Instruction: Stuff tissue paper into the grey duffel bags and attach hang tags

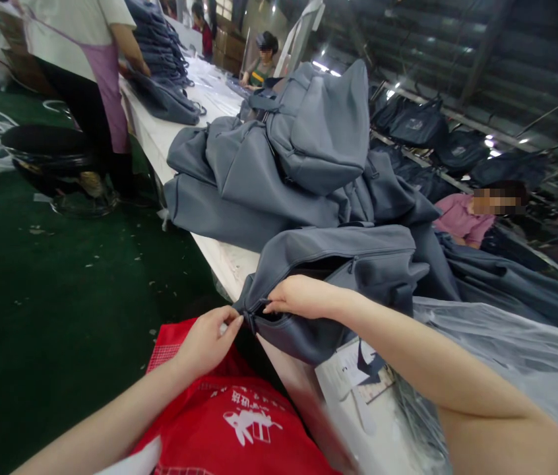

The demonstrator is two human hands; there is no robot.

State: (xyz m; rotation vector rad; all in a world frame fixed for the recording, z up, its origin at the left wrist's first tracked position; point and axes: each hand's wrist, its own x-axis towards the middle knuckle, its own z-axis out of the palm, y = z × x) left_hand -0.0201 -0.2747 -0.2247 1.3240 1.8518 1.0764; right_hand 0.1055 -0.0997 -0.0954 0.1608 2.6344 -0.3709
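Note:
A grey fabric bag (353, 277) lies on the white table edge (224, 260) in front of me, its zipper partly undone. My left hand (207, 340) pinches the end of the zipper at the bag's near corner, fingers closed. My right hand (299, 297) grips the bag's edge just beside that zipper end, fingers curled over the fabric. A heap of the same grey bags (303, 145) is piled behind it on the table.
A red apron (229, 415) covers my lap. Clear plastic wrap (496, 356) and paper slips (358, 376) lie at right. A person in a pink apron (103, 72) stands at far left by a stack of bags; another in a pink shirt (462, 218) sits opposite. Green floor at left.

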